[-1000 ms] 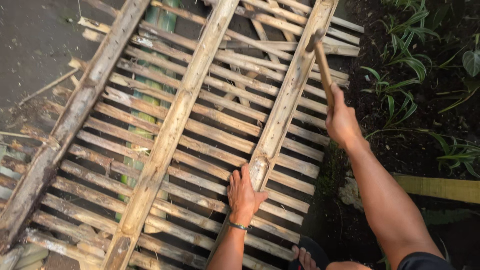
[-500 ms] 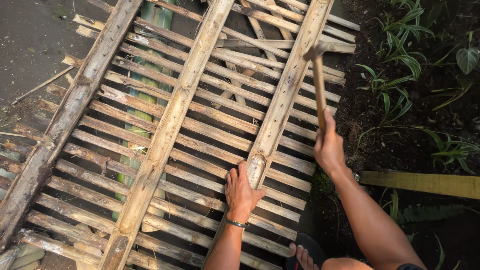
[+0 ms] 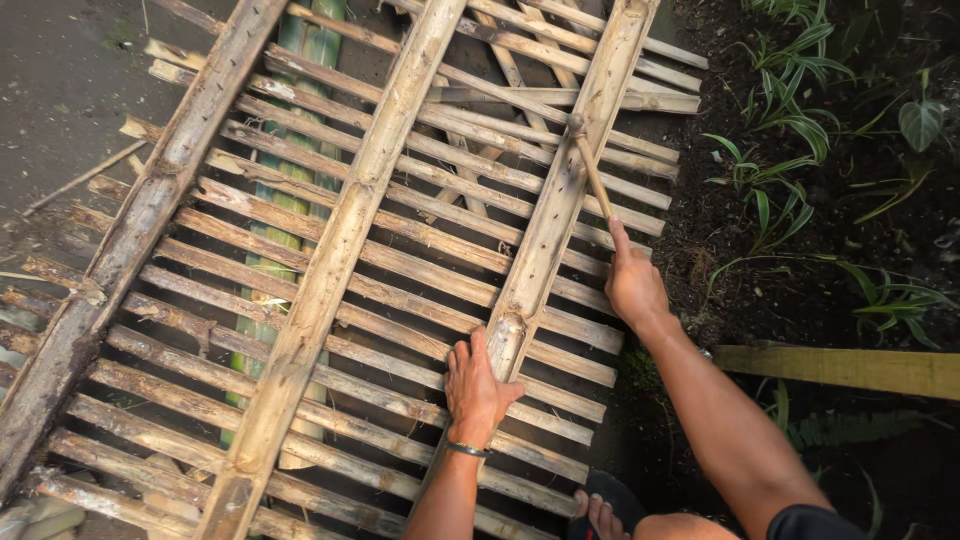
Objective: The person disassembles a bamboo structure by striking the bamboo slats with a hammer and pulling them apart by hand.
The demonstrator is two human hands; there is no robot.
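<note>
Hammer head on right rail of bamboo lattice panel.
Right hand [image 3: 632, 285] grips the hammer [image 3: 588, 165] handle; its head rests on the rail [image 3: 555, 215] above both hands. Left hand [image 3: 478, 385] lies flat, fingers spread, holding nothing, on the slats [image 3: 400, 345] beside the rail's lower end.

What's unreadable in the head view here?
- Hammer head: small and blurred; contact with the right rail unclear.
- Right hand grip: seen from the back, fingers hidden.
- Bamboo panel: cut off by the top, left and bottom edges.
- Green bamboo pole: mostly hidden under slats.
- Left hand palm: pressed down, hidden.
</note>
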